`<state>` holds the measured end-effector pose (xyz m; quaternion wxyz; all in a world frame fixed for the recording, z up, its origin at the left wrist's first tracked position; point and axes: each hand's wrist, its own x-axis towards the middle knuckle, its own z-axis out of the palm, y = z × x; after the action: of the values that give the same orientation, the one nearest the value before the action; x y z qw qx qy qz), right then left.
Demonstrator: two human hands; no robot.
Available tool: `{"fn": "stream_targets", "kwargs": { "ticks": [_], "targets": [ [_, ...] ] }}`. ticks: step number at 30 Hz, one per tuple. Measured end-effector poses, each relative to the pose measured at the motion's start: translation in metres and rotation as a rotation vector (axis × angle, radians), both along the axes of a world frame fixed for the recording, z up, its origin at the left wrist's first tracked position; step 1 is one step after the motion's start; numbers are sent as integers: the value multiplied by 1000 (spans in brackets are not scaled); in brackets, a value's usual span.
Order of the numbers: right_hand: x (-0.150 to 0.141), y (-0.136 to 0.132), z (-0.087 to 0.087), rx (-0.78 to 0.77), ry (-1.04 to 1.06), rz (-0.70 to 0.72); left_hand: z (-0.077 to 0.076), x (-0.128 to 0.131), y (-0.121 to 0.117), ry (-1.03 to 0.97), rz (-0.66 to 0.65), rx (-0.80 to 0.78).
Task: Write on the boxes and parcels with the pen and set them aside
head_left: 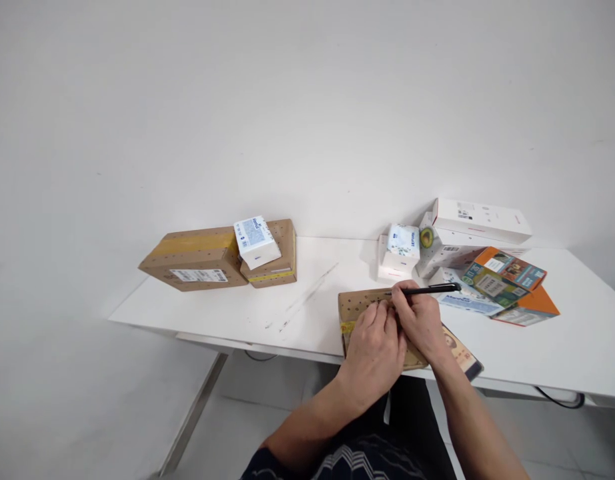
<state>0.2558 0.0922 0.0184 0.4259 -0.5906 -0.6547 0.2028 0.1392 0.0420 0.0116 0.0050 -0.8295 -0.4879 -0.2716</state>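
A small brown cardboard box point(351, 303) with yellow tape lies at the table's front edge. My left hand point(373, 343) rests on top of it, palm down, fingers slightly bent against the cardboard. In my right hand point(418, 319) is a black pen point(440, 289), pinched between thumb and fingers. The pen lies nearly level, its tip pointing left, close above the box's top face near small dark marks. Partly under my right wrist, a flat printed item point(460, 353) with a dark edge sticks out beside the box.
On the white table point(312, 307), a long taped carton point(197, 257) and a smaller carton point(285, 243) carrying a tissue pack point(257, 241) stand left. At right are another tissue pack point(403, 245), stacked white boxes point(480, 219) and a green-and-orange box point(505, 275). A wall rises behind.
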Motion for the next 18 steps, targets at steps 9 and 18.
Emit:
{"fn": "stream_targets", "kwargs": {
  "ticks": [9,18],
  "targets": [
    [1,0,0,-5,-50,18,-3,-1,0,0,-9,-3],
    [-1,1,-1,-24,-2,29,-3,0,-1,-19,5,28]
  ]
}}
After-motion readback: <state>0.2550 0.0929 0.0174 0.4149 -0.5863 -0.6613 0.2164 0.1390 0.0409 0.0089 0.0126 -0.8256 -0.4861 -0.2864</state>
